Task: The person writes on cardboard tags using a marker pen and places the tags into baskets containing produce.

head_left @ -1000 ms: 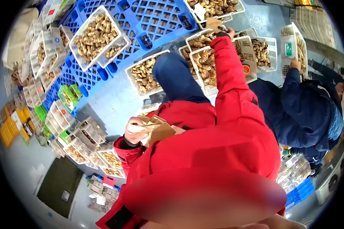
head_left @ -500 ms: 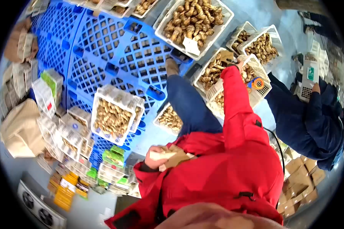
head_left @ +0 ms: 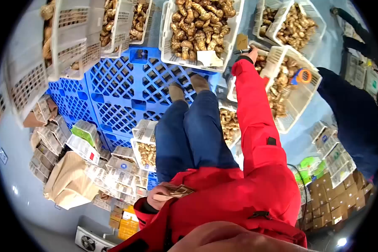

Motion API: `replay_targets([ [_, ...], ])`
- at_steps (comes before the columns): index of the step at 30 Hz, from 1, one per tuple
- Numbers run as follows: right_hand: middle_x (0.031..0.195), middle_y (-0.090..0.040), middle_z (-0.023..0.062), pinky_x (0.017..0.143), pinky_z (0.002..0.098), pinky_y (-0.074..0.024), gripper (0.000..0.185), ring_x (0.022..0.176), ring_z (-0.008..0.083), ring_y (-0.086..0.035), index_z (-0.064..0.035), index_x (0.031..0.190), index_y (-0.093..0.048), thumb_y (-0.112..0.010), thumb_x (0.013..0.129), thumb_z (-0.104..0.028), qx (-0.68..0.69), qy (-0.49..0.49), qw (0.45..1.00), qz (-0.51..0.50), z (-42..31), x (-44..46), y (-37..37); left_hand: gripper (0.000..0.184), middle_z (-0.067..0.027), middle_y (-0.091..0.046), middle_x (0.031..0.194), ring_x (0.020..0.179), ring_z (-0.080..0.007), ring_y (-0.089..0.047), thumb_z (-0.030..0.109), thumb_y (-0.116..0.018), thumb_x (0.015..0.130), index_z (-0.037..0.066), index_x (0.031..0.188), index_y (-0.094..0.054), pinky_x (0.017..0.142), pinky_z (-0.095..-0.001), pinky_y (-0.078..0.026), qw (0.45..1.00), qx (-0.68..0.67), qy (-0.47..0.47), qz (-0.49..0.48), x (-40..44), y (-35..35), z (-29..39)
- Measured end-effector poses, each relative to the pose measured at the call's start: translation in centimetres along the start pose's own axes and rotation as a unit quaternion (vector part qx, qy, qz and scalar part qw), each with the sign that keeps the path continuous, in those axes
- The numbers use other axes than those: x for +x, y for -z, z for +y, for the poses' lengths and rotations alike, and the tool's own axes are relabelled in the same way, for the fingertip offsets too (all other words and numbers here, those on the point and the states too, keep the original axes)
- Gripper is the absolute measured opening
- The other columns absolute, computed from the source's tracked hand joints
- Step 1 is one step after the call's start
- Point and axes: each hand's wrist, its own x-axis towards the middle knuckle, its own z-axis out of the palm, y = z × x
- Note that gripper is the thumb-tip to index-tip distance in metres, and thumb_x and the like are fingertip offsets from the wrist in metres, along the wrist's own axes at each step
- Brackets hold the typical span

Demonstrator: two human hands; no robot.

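Note:
Close to my waist, my left hand (head_left: 159,196) is closed around several flat brown cardboard pieces (head_left: 179,191). My right arm reaches forward, and my right hand (head_left: 252,54) grips a black marker pen (head_left: 242,51). A small cardboard tag (head_left: 242,41) shows just beyond the pen; whether my fingers touch it I cannot tell. Beside this hand stands a white plastic basket of mushrooms (head_left: 284,84), with an orange and blue ring-shaped object (head_left: 302,77) on its near right side. A larger basket (head_left: 166,44) of mushrooms, carrying a pale paper tag (head_left: 210,58), sits left of my right hand.
My feet are on a blue slatted pallet (head_left: 113,84). Stacked white crates (head_left: 71,38) of mushrooms rise at the upper left. More baskets (head_left: 296,27) stand at the upper right. A person in dark clothes (head_left: 344,113) is at the right, above cardboard boxes (head_left: 336,197).
My legs have moved so both feet now show on the pallet, and the view has shifted. The right hand keeps the marker, and the left hand keeps the cardboard pieces.

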Motion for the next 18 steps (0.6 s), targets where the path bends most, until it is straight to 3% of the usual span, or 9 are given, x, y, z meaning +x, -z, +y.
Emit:
replay_targets([
  [1,0.085,-0.059,0.0197,0.074,0.0441,-0.0442,0.033,0.082,0.039,-0.056,-0.0093,0.098,-0.059,-0.06,0.067,0.004,-0.001,0.036,0.999,0.03,1.5,0.1,-2.6,0.035,-0.0192,-0.057,0.103,0.097,-0.0279,-0.057,-0.004,-0.073,0.067,0.007,0.09,-0.049,0.085,-0.0392,-0.047,1.0,0.009,0.011,-0.013,1.1,1.1,-0.2],
  [2,0.084,-0.059,0.019,0.074,0.0426,-0.045,0.032,0.081,0.0384,-0.056,-0.0097,0.095,-0.061,-0.061,0.066,0.005,0.004,-0.018,1.0,0.011,1.0,0.0,-3.6,0.035,-0.0191,-0.057,0.103,0.097,-0.0279,-0.057,-0.004,-0.073,0.067,0.007,0.09,-0.049,0.085,-0.0392,-0.047,0.999,0.019,0.021,-0.021,2.0,2.2,-0.3],
  [4,0.083,-0.059,0.0181,0.073,0.0428,-0.0453,0.031,0.083,0.0362,-0.056,-0.0083,0.093,-0.062,-0.063,0.065,0.006,-0.001,-0.027,0.997,0.068,1.0,-0.9,-5.9,0.035,-0.0191,-0.057,0.103,0.097,-0.0279,-0.057,-0.004,-0.073,0.067,0.007,0.09,-0.049,0.085,-0.0391,-0.047,0.998,0.039,0.037,-0.043,3.8,4.3,-0.6],
  [6,0.08,-0.058,0.0148,0.075,0.0427,-0.0437,0.031,0.083,0.0348,-0.055,-0.0085,0.09,-0.062,-0.066,0.062,0.005,0.032,0.062,0.998,0.005,3.0,-0.3,-8.8,0.035,-0.0191,-0.057,0.103,0.097,-0.0279,-0.057,-0.004,-0.073,0.067,0.007,0.09,-0.049,0.084,-0.039,-0.047,0.995,0.055,0.052,-0.068,5.5,6.2,-0.7],
  [10,0.084,-0.057,0.0112,0.074,0.0399,-0.0435,0.036,0.087,0.0317,-0.053,-0.0109,0.09,-0.06,-0.075,0.058,-0.005,0.037,0.072,0.995,0.052,1.2,-1.3,-9.0,0.035,-0.0191,-0.057,0.103,0.097,-0.0279,-0.057,-0.003,-0.074,0.067,0.007,0.09,-0.049,0.084,-0.0389,-0.047,0.989,0.075,0.076,-0.099,7.7,8.6,-0.3],
  [13,0.079,-0.058,0.0105,0.072,0.0381,-0.0445,0.024,0.079,0.0322,-0.055,-0.0099,0.086,-0.061,-0.07,0.064,-0.005,0.078,0.144,0.984,0.073,3.1,-1.1,-9.6,0.035,-0.0191,-0.057,0.103,0.096,-0.028,-0.057,-0.003,-0.074,0.067,0.007,0.089,-0.049,0.084,-0.0388,-0.047,0.985,0.083,0.086,-0.124,8.9,9.8,0.5],
  [16,0.084,-0.062,0.0123,0.071,0.0346,-0.0475,0.031,0.079,0.0305,-0.06,-0.0101,0.09,-0.062,-0.054,0.067,0.008,0.13,0.097,0.982,0.091,3.0,-3.5,-7.9,0.035,-0.019,-0.057,0.103,0.096,-0.028,-0.057,-0.003,-0.074,0.067,0.008,0.089,-0.049,0.083,-0.0387,-0.047,0.98,0.093,0.1,-0.146,9.8,10.8,1.3],
  [17,0.085,-0.061,0.0118,0.07,0.0333,-0.0479,0.034,0.078,0.0285,-0.061,-0.0116,0.094,-0.061,-0.053,0.068,0.009,0.126,0.05,0.99,0.043,3.5,-4.8,-7.3,0.035,-0.019,-0.057,0.103,0.096,-0.028,-0.057,-0.002,-0.074,0.067,0.008,0.089,-0.049,0.083,-0.0386,-0.047,0.978,0.094,0.105,-0.153,10.0,10.9,1.6],
  [18,0.083,-0.061,0.0107,0.07,0.033,-0.0477,0.026,0.077,0.0288,-0.061,-0.0096,0.097,-0.058,-0.056,0.075,0.003,0.118,0.077,0.989,0.051,3.9,-5.6,-6.7,0.035,-0.019,-0.057,0.103,0.096,-0.028,-0.057,-0.002,-0.074,0.067,0.008,0.089,-0.049,0.083,-0.0386,-0.047,0.976,0.098,0.108,-0.16,10.3,11.0,1.9],
])
